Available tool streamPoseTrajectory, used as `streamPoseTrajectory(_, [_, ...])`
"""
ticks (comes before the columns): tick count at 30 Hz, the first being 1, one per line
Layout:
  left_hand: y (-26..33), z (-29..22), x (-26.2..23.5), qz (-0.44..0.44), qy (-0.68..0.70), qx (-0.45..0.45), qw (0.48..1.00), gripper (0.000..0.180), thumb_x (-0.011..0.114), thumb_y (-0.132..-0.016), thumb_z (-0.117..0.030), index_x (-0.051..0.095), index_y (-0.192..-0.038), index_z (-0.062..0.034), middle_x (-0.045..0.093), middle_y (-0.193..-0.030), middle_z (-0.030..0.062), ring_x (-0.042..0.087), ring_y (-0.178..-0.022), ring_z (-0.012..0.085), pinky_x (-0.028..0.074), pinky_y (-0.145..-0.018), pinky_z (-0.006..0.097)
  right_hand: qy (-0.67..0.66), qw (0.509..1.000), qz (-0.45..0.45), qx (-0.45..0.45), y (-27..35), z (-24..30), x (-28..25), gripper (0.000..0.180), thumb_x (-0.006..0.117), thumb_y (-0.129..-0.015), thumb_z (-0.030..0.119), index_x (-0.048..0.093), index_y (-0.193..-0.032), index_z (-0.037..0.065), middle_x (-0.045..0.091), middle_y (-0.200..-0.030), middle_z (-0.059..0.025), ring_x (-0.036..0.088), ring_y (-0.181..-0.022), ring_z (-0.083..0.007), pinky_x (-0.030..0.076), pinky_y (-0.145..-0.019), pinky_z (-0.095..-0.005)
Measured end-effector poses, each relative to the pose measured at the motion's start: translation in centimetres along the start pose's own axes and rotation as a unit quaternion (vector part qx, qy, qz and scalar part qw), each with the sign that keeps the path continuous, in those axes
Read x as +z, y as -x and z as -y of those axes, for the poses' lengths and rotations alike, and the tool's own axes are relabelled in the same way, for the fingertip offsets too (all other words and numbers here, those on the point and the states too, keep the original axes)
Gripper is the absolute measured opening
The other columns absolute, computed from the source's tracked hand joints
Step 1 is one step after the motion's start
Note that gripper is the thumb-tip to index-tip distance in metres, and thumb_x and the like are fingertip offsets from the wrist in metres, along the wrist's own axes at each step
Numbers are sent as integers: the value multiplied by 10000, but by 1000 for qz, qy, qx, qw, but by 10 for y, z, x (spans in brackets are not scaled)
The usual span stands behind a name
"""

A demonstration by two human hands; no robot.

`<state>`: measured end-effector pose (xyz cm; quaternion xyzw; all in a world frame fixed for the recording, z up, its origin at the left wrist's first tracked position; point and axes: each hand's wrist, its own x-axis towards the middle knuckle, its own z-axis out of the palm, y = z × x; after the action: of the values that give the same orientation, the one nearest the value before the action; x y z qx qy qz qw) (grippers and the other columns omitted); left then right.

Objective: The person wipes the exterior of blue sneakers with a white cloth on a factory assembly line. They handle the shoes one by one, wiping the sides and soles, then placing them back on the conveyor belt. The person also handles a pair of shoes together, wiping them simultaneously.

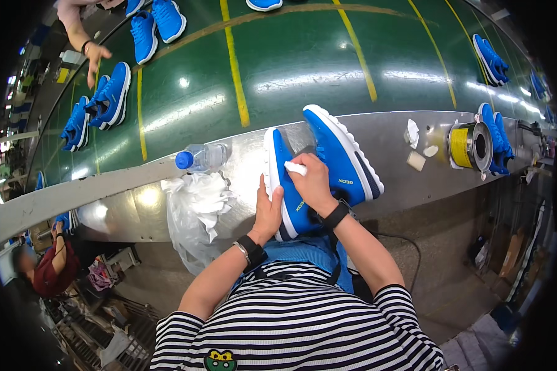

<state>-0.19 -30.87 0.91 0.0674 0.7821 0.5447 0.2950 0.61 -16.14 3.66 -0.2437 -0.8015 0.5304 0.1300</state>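
My left hand (268,207) is curled round the white sole edge of a blue sneaker (298,217), which stands on the metal ledge close to my body. In my right hand (314,183) a small white wad of cloth or tissue (295,168) is pinched, touching the upper of that same sneaker near its opening. A second blue sneaker (343,151) lies tilted on the ledge just right of my right hand, its white sole turned to the right. Part of the held sneaker is covered by my hands.
A plastic bag with crumpled white paper (207,198) and a blue-capped bottle (207,158) sit left. Right are crumpled paper (411,133), a pale block (416,161) and a yellow-labelled tin (470,147). Beyond, a green conveyor belt (291,55) carries sneakers; a co-worker's hand (96,57) reaches over it.
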Motion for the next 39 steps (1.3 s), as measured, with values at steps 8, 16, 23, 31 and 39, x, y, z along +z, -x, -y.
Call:
streamPoseTrajectory(8, [2, -11, 0, 6, 59, -6, 998, 684, 426, -890, -359, 156, -1312, 107, 321, -1288, 293, 343, -1200, 334, 261, -1002, 337, -59, 998, 13, -9, 9, 3, -2, 92, 607, -681, 29, 625, -770, 38, 549, -740, -121, 554, -703, -293, 439, -622, -357])
streamPoseTrajectory(16, [0, -2, 0, -3, 19, 1, 1000, 662, 445, -889, -314, 159, -1311, 109, 333, -1283, 280, 351, -1195, 312, 269, -997, 327, -4, 999, 7, -45, 3, 0, 0, 102, 615, -680, 31, 617, -781, 22, 547, -734, -117, 569, -694, -277, 438, -601, -327])
streamPoseTrajectory(23, [1, -2, -1, -4, 23, -18, 1000, 662, 441, -892, -317, 156, -1313, 107, 331, -1284, 280, 352, -1192, 314, 272, -995, 329, 6, 998, 52, -47, 8, 1, -5, 89, 612, -674, 25, 618, -763, 30, 540, -714, -109, 559, -666, -269, 434, -589, -328])
streamPoseTrajectory(31, [2, -9, -5, 6, 56, -25, 998, 646, 436, -897, -301, 143, -1326, 84, 376, -1259, 231, 384, -1158, 266, 292, -979, 312, -119, 987, -95, 51, -17, 7, 3, 148, 634, -699, 48, 635, -846, 32, 566, -742, -108, 566, -686, -257, 448, -658, -330])
streamPoseTrajectory(39, [3, -5, -5, 8, 51, -12, 999, 620, 422, -905, -305, 161, -1326, 68, 411, -1235, 205, 410, -1129, 250, 316, -958, 312, 19, 992, 62, -111, 1, -4, -5, 128, 628, -700, 32, 644, -823, 60, 529, -761, -81, 526, -751, -233, 420, -687, -304])
